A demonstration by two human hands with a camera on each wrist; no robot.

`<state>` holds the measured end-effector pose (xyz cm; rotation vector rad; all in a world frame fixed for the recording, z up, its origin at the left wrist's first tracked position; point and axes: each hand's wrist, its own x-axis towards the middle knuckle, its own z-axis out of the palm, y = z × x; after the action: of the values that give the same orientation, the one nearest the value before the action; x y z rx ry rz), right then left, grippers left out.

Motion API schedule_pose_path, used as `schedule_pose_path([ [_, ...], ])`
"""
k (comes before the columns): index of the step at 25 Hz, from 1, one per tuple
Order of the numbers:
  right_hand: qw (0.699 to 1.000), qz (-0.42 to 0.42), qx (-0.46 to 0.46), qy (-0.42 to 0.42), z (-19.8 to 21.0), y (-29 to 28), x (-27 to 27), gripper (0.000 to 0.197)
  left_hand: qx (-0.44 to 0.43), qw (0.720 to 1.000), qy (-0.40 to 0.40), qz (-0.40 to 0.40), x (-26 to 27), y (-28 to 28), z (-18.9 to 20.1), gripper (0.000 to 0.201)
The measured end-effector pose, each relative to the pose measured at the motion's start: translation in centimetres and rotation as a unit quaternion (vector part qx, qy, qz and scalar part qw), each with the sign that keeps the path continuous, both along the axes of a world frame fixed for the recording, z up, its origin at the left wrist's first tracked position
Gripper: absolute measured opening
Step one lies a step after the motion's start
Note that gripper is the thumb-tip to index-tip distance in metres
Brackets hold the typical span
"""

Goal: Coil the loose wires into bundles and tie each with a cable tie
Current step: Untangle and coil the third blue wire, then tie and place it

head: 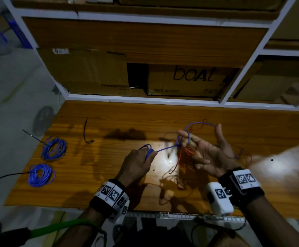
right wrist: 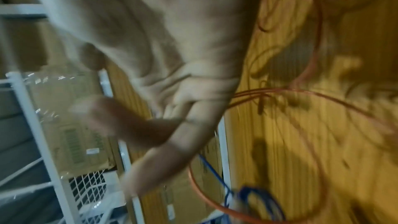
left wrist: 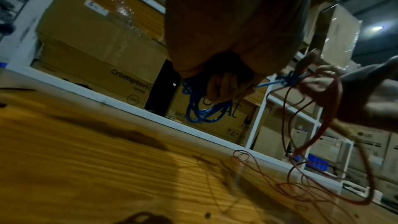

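Gripping a small coil of blue wire (head: 147,150), my left hand (head: 138,164) has its fingers curled around the loops above the desk (head: 109,125). A taut strand runs from that fist rightward and slightly far to my right hand (head: 211,154), whose fingers are spread, palm up, blue loops draped over them. Red wire (head: 184,157) dangles below in a tangle. Two tied blue bundles (head: 53,148) lie at the desk's left edge.
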<state>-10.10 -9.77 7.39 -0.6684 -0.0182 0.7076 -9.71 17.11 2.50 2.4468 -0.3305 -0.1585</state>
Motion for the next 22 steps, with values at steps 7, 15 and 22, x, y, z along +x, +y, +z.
schedule_pose_path([
  [7, 0.895, -0.142, -0.421, 0.027, -2.1, 1.2, 2.0, 0.008, 0.015, 0.999, -0.034, -0.007, -0.7, -1.7, 0.5, 0.042],
  [15, 0.808, -0.209, -0.55, -0.043, -4.5, 2.6, 1.6, 0.01, -0.149, 0.987, -0.008, 0.067, -1.0, -2.3, -0.6, 0.049],
  [22, 0.825, -0.193, -0.526, -0.067, -3.1, 4.3, 1.3, 0.019, -0.217, 0.963, 0.087, 0.132, -0.7, -3.1, -0.4, 0.068],
])
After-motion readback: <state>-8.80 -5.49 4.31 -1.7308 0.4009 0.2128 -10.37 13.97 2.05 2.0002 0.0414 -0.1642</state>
